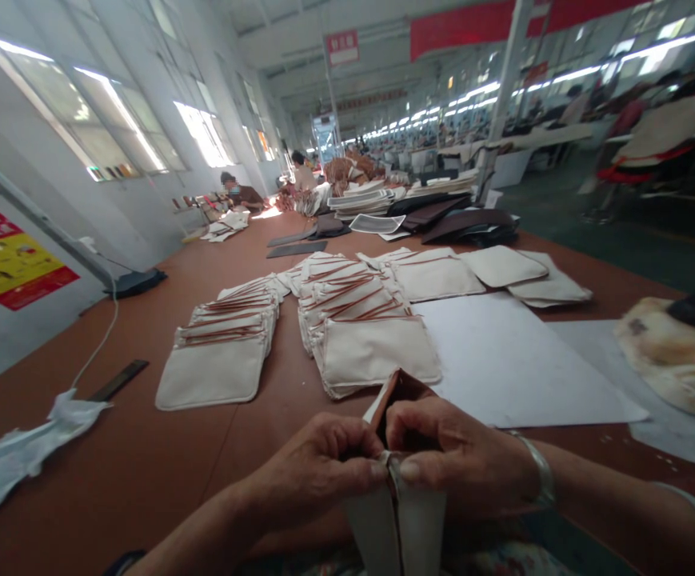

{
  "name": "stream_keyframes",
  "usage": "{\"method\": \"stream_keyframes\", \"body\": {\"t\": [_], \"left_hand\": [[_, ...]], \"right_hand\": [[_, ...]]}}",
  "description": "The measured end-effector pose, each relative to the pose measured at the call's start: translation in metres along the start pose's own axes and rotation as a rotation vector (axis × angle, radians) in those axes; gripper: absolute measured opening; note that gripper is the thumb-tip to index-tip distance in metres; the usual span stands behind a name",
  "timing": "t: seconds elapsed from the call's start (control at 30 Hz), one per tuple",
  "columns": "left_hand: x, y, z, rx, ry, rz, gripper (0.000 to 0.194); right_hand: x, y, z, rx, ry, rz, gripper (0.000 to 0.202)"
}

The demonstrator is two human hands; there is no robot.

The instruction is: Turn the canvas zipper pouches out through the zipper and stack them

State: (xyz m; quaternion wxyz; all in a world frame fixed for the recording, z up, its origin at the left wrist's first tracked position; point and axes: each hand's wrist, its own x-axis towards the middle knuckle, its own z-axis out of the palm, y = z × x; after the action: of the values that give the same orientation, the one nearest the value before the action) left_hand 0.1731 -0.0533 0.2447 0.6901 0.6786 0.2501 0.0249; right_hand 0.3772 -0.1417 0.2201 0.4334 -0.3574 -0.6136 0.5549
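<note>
A cream pouch (pixel 420 520) with a brown lining hangs upright between my two hands, close to my body at the table's near edge. My left hand (pixel 329 456) pinches its top edge between thumb and fingers. Just to the right, my right hand (pixel 443 448) grips the facing edge, its fingers curled at the opening and the thumb on the outside. A dark seam or gap runs down the pouch below both thumbs. Beyond my hands lie a stack of cream pouches (pixel 377 352) and a second overlapping row of pouches (pixel 215 376), to the left.
White paper sheets (pixel 515 368) lie at the right of the brown table (pixel 191 472). A stained cloth bundle (pixel 659 352) is at the far right. A pale cloth (pixel 29 440) and a dark flat bar (pixel 120 379) lie left. Dark panels (pixel 467 220) are piled farther back; people sit beyond.
</note>
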Motion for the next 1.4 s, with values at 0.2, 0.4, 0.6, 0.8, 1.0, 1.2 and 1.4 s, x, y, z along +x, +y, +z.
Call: {"method": "stream_keyframes", "body": {"t": [0.2, 0.4, 0.6, 0.8, 1.0, 1.2, 1.4], "left_hand": [[0.001, 0.004, 0.013, -0.034, 0.1, -0.017, 0.017], [0.003, 0.004, 0.016, -0.019, 0.118, -0.018, 0.02], [0.002, 0.011, 0.017, 0.149, 0.166, -0.048, 0.018], [0.003, 0.006, 0.025, 0.239, 0.247, -0.086, 0.019], [0.003, 0.008, 0.028, 0.205, 0.276, -0.088, 0.017], [0.001, 0.002, 0.025, -0.031, 0.213, -0.107, 0.014], [0.003, -0.004, 0.026, -0.314, 0.193, -0.167, 0.016]], "right_hand": [[0.003, -0.007, 0.009, -0.09, 0.143, 0.08, 0.017], [0.002, -0.006, 0.01, -0.079, 0.133, 0.043, 0.007], [0.0, -0.009, 0.014, -0.292, 0.229, -0.041, 0.011], [-0.003, -0.004, 0.022, -0.508, 0.327, -0.068, 0.016], [-0.004, -0.004, 0.028, -0.596, 0.451, -0.252, 0.019], [-0.01, -0.008, 0.017, -0.608, 0.214, -0.447, 0.018], [-0.014, -0.001, 0.004, -0.844, 0.069, -0.53, 0.008]]}}
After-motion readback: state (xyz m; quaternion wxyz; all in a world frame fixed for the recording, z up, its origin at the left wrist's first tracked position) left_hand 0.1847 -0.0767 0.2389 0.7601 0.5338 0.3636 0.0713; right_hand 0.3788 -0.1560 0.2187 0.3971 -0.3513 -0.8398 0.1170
